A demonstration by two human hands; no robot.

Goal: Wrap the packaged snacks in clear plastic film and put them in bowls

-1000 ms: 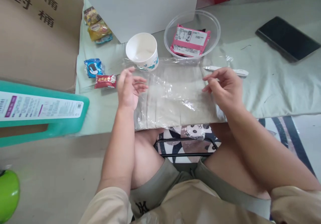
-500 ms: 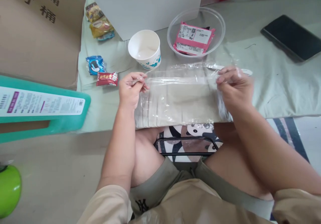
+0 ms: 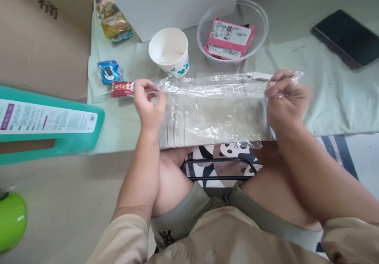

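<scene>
A crinkled, see-through plastic film (image 3: 219, 110) spreads between my two hands over the near edge of the cloth-covered table; I cannot tell whether it is a sheet or a bag. My right hand (image 3: 287, 98) pinches its upper right corner, with a crumpled bit sticking out past the fingers. At the upper left corner, my left hand (image 3: 149, 104) has its fingers curved and its thumb apart, next to the film. Just left of that hand lies a red wrapped snack (image 3: 122, 89). A slim white stick-like thing (image 3: 258, 75) lies behind the film, partly covered by my right hand.
Behind the film stand a white paper cup (image 3: 174, 60) and a clear plastic bowl (image 3: 204, 43) with pink packets (image 3: 229, 39). A blue wrapped snack (image 3: 109, 72), yellow packets (image 3: 117, 24), a cardboard box (image 3: 44, 47) and a green container (image 3: 79, 141) are left. A black phone (image 3: 348, 39) lies right.
My hands have moved a little further apart. The left fingers have loosened from their pinch on the film's corner. More film is bunched in my right hand, and the view has shifted slightly.
</scene>
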